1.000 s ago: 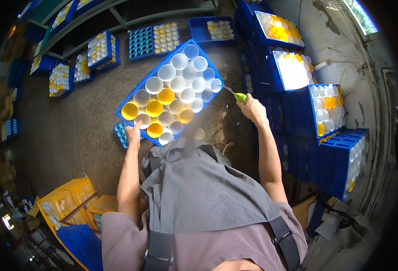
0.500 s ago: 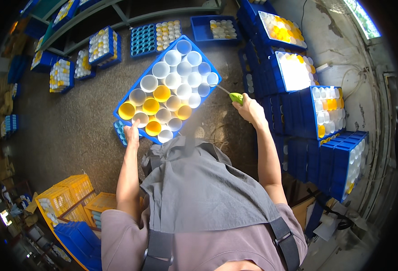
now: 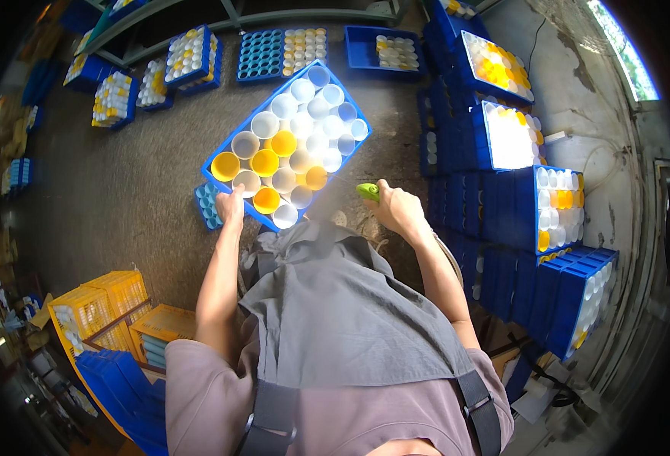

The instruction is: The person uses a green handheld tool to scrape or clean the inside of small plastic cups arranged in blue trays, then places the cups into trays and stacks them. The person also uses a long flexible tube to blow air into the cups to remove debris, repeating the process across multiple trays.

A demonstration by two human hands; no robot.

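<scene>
I see the tray (image 3: 287,144) of white and yellow cups tilted up at centre frame, so its cups face me. My left hand (image 3: 232,204) pinches its lower edge (steadying it); my right hand (image 3: 397,207) is closed round a green tool (image 3: 368,190) beside it.

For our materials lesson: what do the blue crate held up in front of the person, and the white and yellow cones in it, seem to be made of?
Blue crate: probably moulded plastic, judging by its even saturated colour, thin walls and grid of cells. The left hand grips its near edge.
Cones: likely plastic or stiff card tubes, smooth and matt, hollow round mouths showing; the view is too small to tell which.
</scene>
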